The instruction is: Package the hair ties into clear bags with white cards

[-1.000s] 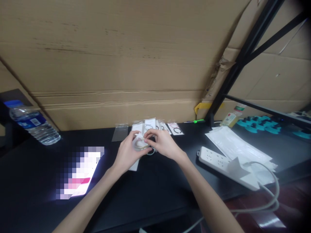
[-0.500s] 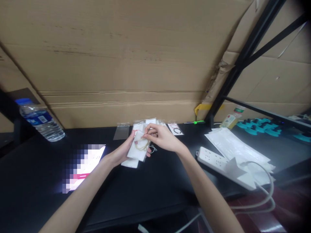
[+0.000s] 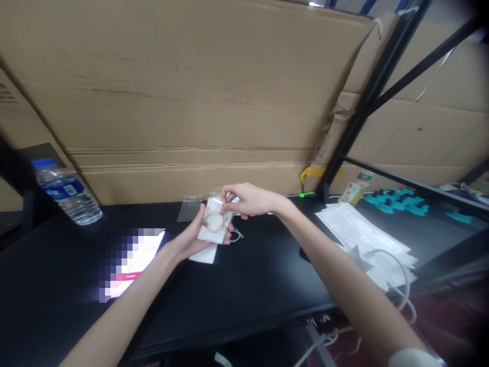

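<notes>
My left forearm [image 3: 130,300] reaches up from the lower left, my right forearm [image 3: 328,260] from the lower right. My left hand [image 3: 191,237] cradles from below, palm up, thumb raised on the left, fingertips [image 3: 229,237] showing opposite. My right hand [image 3: 248,200] sits higher, palm down, 1 finger and the thumb pinching, wrist bent inward.

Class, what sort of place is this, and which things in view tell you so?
Probably a workbench in a workshop or storeroom: a black tabletop backed by a tall cardboard panel, with a black metal frame at the right.
</notes>
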`<state>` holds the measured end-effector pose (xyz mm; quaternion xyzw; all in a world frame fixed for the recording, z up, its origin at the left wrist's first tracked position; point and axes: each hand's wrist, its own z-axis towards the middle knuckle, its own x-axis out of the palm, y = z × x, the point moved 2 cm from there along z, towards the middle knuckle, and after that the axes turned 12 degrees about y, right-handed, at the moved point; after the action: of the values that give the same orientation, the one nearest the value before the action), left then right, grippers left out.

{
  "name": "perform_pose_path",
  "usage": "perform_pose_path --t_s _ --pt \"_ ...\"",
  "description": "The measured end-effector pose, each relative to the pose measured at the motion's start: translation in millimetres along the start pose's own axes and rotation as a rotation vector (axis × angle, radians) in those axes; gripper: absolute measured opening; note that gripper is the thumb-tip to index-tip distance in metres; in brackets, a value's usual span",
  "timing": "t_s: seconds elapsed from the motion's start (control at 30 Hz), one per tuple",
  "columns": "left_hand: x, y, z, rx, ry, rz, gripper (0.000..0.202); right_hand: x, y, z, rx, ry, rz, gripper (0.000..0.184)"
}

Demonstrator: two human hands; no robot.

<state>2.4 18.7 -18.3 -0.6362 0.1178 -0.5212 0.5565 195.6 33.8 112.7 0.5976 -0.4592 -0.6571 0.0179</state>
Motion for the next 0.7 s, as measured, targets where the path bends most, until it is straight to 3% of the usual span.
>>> perform_pose_path --t_s 0.13,0.23,0.43,0.53,0.7 --pt "1.7 -0.4 0.1 0.005 0.041 -0.104 0.065 0.7 0.8 0.9 0.033 0.128 0.062 0.019" --pt "2.1 -2.7 -0.8 0.008 0.017 -0.113 0.059 -0.1 -0.9 0.9 0.021 0.133 0.094 0.025" --pt "3.8 -3.1 -0.1 0.002 -0.003 -0.017 0.076 1.6 -3.9 4.6 -0.06 0.052 0.207 0.036" --pt "3.8 -2.3 0.8 0.012 -0.01 0.022 0.077 5.4 -6.8 6.7 -0.049 0.088 0.265 0.045" --pt "2.6 -2.9 -0.2 -0.008 -0.042 0.06 0.073 7.0 -13.7 7.0 -0.023 0.168 0.217 0.036"
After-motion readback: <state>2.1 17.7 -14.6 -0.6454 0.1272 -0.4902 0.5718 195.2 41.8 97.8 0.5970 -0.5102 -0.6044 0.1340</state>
